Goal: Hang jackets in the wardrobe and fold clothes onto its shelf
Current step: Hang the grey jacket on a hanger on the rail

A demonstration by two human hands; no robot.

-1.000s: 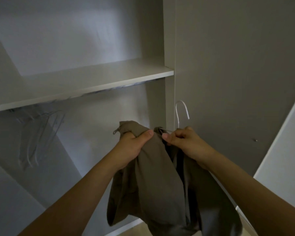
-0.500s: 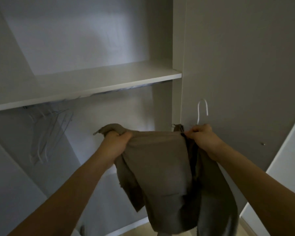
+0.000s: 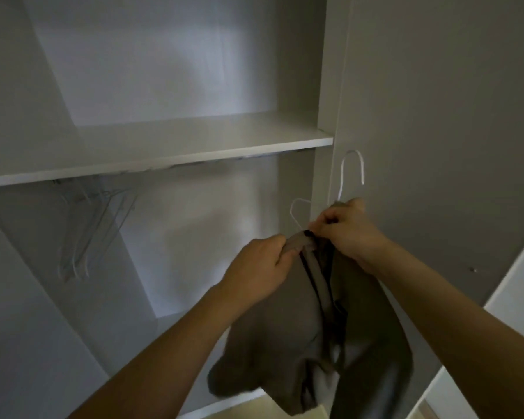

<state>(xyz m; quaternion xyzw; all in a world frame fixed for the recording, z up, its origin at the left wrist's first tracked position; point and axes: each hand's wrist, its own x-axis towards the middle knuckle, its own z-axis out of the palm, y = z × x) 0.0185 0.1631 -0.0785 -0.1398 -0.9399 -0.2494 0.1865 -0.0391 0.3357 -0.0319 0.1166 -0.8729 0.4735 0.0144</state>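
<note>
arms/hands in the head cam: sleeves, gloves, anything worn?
Both forearms are bare up to the frame edge, with no sleeve showing. The left hand and right hand have no gloves, and no rings, watch or bracelets are visible. Nails look short and unpainted, though the dim light blurs fine detail.

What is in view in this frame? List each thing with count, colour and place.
Jacket: one, grey-brown, held up before the wardrobe, draping down.
Held hangers: two white hooks showing, at the jacket's collar.
Spare hangers: several, pale, count unclear, hanging under the shelf at left.
Shelf: one, white, across the wardrobe.
Wardrobe door: one, grey, at right.
Left hand: gripping the jacket's collar.
Right hand: gripping collar and hanger.
</note>
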